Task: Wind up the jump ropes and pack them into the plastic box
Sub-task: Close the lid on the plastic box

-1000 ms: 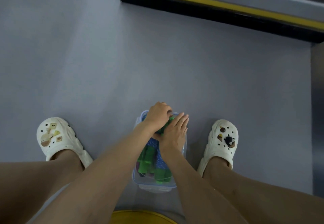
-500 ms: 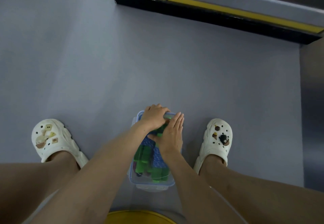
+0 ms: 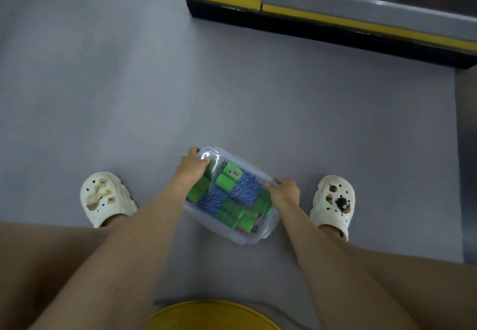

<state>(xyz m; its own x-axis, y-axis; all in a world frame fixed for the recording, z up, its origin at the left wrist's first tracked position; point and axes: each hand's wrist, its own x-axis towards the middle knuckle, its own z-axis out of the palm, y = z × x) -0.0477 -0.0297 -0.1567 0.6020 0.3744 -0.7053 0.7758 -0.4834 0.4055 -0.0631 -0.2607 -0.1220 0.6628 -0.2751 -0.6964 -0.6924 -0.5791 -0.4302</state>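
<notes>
Plastic box [image 3: 258,236] on grey floor [image 3: 335,128] between my feet, long axis diagonal, far-left to near-right; one box; jump ropes [image 3: 245,190] inside, two blue bundles, green handles too crowded to count. Left hand [image 3: 191,168] grips the far-left corner, fingers curled over the rim; right hand [image 3: 285,191] grips the right edge; both arms straight down.
</notes>
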